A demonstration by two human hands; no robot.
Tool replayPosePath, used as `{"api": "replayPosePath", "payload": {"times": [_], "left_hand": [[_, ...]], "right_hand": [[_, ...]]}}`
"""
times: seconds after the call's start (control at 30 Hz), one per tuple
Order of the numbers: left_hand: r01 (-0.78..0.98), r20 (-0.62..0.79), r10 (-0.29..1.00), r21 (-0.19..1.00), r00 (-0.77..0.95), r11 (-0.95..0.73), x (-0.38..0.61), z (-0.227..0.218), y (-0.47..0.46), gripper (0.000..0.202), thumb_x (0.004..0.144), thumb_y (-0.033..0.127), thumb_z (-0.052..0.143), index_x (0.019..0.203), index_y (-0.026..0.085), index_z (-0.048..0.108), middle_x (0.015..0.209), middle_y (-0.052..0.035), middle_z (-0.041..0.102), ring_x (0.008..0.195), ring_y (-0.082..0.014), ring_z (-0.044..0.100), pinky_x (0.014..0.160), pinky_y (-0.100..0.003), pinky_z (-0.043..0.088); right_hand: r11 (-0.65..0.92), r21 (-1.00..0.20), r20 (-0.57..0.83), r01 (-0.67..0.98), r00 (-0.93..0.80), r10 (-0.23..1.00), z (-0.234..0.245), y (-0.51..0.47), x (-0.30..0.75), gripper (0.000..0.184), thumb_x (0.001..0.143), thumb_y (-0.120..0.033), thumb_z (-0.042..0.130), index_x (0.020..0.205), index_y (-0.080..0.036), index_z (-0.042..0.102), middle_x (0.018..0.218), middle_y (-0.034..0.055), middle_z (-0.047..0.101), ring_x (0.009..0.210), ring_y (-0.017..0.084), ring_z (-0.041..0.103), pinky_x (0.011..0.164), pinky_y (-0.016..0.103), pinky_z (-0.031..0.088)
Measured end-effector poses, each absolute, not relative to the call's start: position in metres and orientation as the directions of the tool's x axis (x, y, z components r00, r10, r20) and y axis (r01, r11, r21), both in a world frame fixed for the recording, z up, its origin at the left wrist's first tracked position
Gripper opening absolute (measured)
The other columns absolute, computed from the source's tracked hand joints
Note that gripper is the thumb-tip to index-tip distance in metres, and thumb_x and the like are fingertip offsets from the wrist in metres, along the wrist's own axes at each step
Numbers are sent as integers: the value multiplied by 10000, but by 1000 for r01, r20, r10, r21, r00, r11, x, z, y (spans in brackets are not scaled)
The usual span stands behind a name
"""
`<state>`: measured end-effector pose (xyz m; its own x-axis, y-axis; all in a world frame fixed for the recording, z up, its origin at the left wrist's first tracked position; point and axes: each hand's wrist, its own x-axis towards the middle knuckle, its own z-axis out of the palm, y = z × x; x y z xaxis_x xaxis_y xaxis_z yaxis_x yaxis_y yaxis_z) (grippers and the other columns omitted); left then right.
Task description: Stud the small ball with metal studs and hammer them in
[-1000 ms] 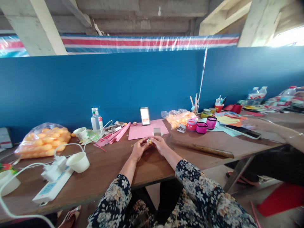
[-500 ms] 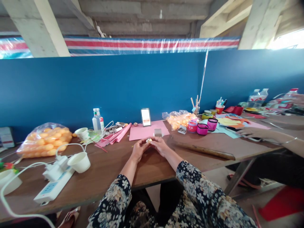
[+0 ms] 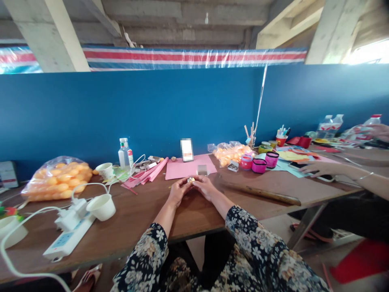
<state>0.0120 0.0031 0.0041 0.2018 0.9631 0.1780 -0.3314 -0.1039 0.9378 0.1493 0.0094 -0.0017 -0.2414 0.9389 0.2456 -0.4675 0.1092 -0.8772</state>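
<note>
A small shiny metallic ball, silver and gold in tone, is held between the fingertips of both hands above the brown table. My left hand pinches it from the left, and my right hand grips its right side; both sets of fingers are closed. Just beyond my fingers lies a pink sheet with a small clear-grey piece on it. Another shiny ball rests at the sheet's back left edge. A phone-like white screen stands upright on the sheet.
Bags of orange balls stand left and right. A power strip, a white cup and a glass bottle are to the left. To the right lie a wooden stick and purple rolls. A co-worker's hand rests farther right.
My hands stay nearly still around the shiny ball. At the far right edge, another person's hand has come into view by the bottles. The co-worker's forearm has shifted slightly left.
</note>
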Motion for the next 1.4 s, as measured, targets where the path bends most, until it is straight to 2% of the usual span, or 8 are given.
{"api": "replayPosePath", "payload": {"times": [0.3, 0.6, 0.87, 1.1, 1.4], "left_hand": [[-298, 187, 962, 947, 201, -122, 13, 1, 5, 427, 610, 301, 680, 1001, 141, 618, 980, -66, 648, 880, -213, 592, 859, -399, 435], [-318, 133, 970, 946, 203, -64, 14, 7, 2, 378, 626, 291, 673, 967, 137, 630, 1007, -76, 641, 907, -205, 589, 884, -376, 428], [-363, 115, 971, 931, 208, -33, 13, 6, 3, 397, 643, 266, 663, 1019, 149, 615, 1062, -84, 622, 946, -194, 580, 909, -350, 416], [-343, 146, 967, 937, 211, -67, 11, 3, 5, 370, 648, 307, 658, 976, 139, 626, 989, -82, 647, 861, -182, 604, 886, -376, 426], [-384, 144, 969, 922, 201, -58, 12, 5, 4, 413, 682, 403, 599, 955, 94, 629, 950, -116, 655, 850, -200, 607, 868, -385, 430]], "right_hand": [[176, -894, 279, -412, -204, 938, -3, 9, 147, 366, 604, -283, 671, 942, -147, 632, 840, 59, 662, 755, 172, 593, 741, 331, 444], [148, -883, 271, -445, -227, 935, -5, 13, 148, 332, 600, -277, 676, 906, -154, 642, 827, 49, 665, 744, 166, 596, 757, 329, 442], [141, -875, 245, -464, -173, 954, -4, 15, 146, 341, 605, -320, 680, 907, -165, 644, 837, 48, 663, 749, 162, 595, 750, 323, 445], [139, -888, 246, -439, -197, 949, -3, 13, 146, 347, 612, -343, 672, 902, -154, 653, 811, 52, 667, 730, 154, 587, 706, 296, 454], [81, -861, 200, -502, -187, 962, -2, 13, 146, 311, 609, -328, 680, 868, -157, 661, 811, 48, 670, 700, 130, 582, 664, 263, 445]]}}
